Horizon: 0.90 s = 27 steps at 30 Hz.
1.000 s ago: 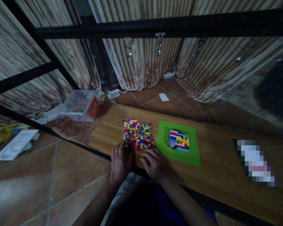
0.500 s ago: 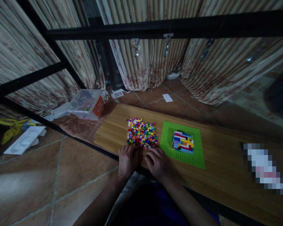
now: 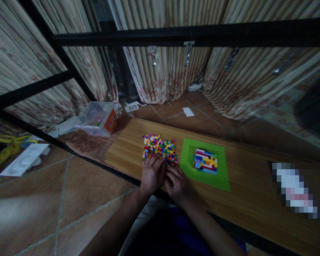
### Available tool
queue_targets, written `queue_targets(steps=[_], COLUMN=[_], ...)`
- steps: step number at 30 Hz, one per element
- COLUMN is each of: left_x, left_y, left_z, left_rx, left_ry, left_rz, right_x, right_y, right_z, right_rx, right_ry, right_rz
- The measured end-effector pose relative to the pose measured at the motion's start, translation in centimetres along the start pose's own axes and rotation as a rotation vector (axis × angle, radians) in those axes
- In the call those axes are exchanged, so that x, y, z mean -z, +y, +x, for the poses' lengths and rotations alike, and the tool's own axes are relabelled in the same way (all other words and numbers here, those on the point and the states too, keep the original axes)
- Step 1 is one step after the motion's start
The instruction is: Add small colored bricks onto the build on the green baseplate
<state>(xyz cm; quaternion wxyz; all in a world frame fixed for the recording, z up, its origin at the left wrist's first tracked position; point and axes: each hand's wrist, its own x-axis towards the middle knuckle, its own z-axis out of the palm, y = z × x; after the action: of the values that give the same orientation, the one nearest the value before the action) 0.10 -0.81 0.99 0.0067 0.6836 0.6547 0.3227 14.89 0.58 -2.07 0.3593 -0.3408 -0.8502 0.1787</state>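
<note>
The left hand (image 3: 152, 175) and right hand (image 3: 176, 182) sit close together, fingers curled, at the near edge of the loose bricks (image 3: 161, 146); I cannot tell whether either pinches one. The step seems to be fingering small bricks; the next move would call for a fine grip. Rightward on the bench (image 3: 245, 177), a green board (image 3: 186, 167) carries joined bricks (image 3: 206, 161).

Striped curtains (image 3: 176, 78) behind black bars (image 3: 149, 38), white paper (image 3: 188, 112) on brown floor tiles (image 3: 96, 188), yellow item (image 3: 5, 153) leftmost

Nothing readable; the orange label (image 3: 111, 121) on the clear box (image 3: 96, 130) is blurred
</note>
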Motion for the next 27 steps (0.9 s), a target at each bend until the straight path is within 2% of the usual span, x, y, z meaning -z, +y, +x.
queue_targets(steps=[5, 9, 15, 21, 27], left_x=[-0.2, -0.6, -0.7, 0.6, 1.4], left_y=[0.1, -0.3, -0.9, 0.0, 0.9], left_z=[1.6, 2.0, 2.0, 0.8, -1.3], left_rx=[-0.039, -0.06, -0.079, -0.071, 0.01], left_ry=[-0.107, -0.139, -0.064, 0.04, 0.022], left_rz=[0.12, 0.138, 0.1, -0.08, -0.3], right_x=[0.0, 0.3, 0.7, 0.9, 1.2], right_y=[-0.1, -0.5, -1.0, -1.0, -1.1], right_z=[0.1, 0.3, 0.6, 0.6, 0.4], right_rx=[-0.005, -0.023, -0.044, -0.048, -0.069], right_ry=[0.006, 0.007, -0.021, -0.045, 0.036], right_rz=[-0.01, -0.005, -0.003, -0.002, 0.017])
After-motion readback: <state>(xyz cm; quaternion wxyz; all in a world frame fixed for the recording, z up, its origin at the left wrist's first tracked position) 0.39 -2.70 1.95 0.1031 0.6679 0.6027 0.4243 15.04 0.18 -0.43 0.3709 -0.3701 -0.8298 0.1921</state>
